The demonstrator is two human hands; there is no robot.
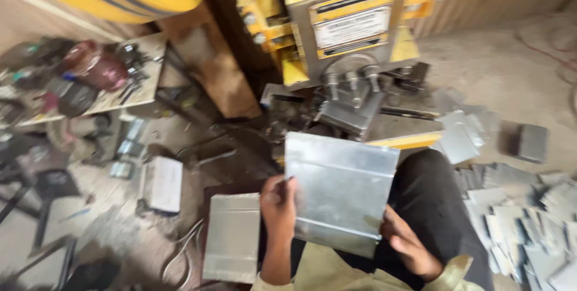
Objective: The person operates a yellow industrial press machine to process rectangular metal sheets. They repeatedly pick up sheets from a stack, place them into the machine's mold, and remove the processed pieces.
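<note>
Both hands grip one ribbed metal sheet over the lap: left hand clamps its left edge, right hand its lower right corner.

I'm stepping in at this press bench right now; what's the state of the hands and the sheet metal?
Left hand grips the left edge of a creased metal sheet, held up in front of the yellow press machine.
Right hand supports its lower right corner.
Another creased sheet lies flat at lower left.
A pile of small flat metal pieces lies at right.
The held sheet is not in the press.
</note>
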